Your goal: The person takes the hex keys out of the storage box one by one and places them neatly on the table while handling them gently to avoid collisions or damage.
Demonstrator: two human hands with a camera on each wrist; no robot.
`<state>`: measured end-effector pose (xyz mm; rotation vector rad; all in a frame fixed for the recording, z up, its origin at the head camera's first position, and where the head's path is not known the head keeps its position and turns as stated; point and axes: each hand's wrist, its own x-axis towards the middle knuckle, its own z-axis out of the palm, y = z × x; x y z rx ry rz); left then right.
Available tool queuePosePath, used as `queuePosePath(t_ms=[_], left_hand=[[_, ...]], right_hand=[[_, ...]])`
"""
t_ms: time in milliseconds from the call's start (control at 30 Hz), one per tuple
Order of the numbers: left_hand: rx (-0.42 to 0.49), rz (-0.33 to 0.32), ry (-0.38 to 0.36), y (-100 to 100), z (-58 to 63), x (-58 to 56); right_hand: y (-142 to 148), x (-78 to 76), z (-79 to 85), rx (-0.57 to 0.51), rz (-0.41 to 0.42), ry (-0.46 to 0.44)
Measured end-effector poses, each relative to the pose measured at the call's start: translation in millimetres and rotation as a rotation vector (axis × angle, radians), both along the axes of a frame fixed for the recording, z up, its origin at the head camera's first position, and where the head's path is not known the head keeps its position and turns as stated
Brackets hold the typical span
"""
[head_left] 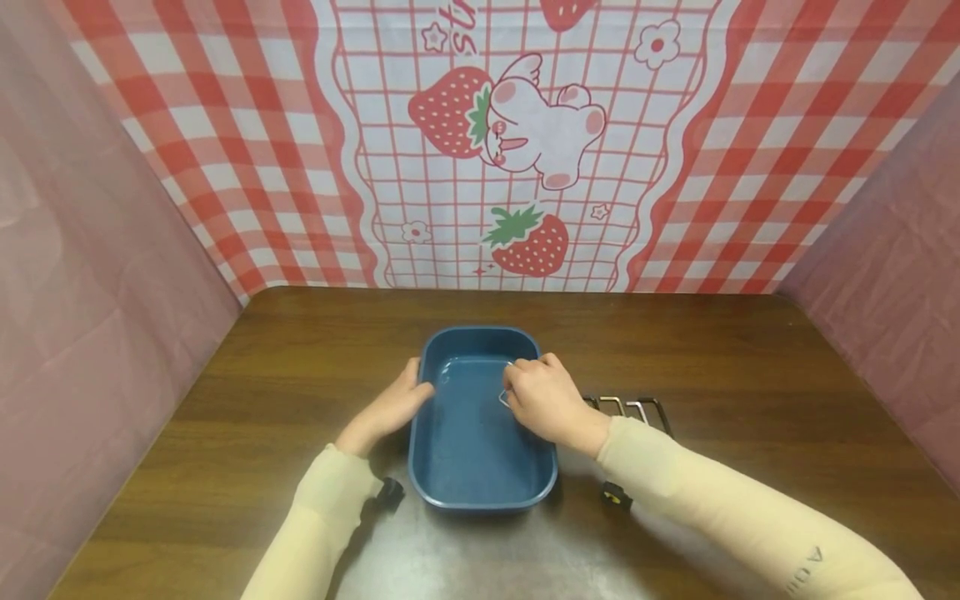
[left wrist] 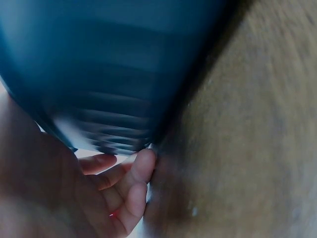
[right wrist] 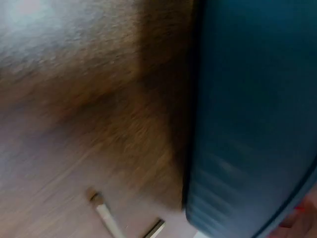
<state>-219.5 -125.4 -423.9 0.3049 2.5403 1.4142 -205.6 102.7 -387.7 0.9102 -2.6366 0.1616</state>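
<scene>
A deep blue rectangular plastic bin (head_left: pixel 480 475) stands on the table in front of me. My left hand (head_left: pixel 393 404) grips its left side, thumb over the rim and the other fingers along the outer wall. The left wrist view shows these fingers (left wrist: pixel 133 183) curled by the ridged lower part of the bin. Over the bin's right side, my right hand (head_left: pixel 543 396) has its fingers curled and pinches a thin silvery bent wire piece (head_left: pixel 505 400). Most of this piece is hidden by the hand. The right wrist view shows the bin's outer wall (right wrist: pixel 247 124).
Several thin bent rods (head_left: pixel 637 408), black, gold and silvery, lie on the brown wooden table (head_left: pixel 300 350) right of the bin, partly behind my right forearm. A red-and-white checked cloth (head_left: pixel 277 150) hangs behind the table. Pink cloth (head_left: pixel 885 233) hangs at both sides.
</scene>
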Motion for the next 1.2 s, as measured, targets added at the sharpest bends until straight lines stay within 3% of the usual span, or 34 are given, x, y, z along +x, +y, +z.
queuePosePath(t_ms=[267,500,767,1200], left_hand=[[-0.034,-0.005,0.007,2.6,3.3,-0.8],[-0.035,0.0,-0.006,3.0,5.2,-0.8],[-0.015,0.006,-0.006,-0.3,1.1,-0.1],[0.017,0.003,-0.01,0.6,0.1,0.8]], right_hand=[[-7.9,0.1,-5.6,0.104,-0.015,0.02],[-9.7,-0.2,-13.4,0.165,-0.019,0.094],[-11.4,-1.3,-16.4,0.193,-0.006,0.008],[-11.3,1.5,-16.0,0.213,-0.007,-0.04]])
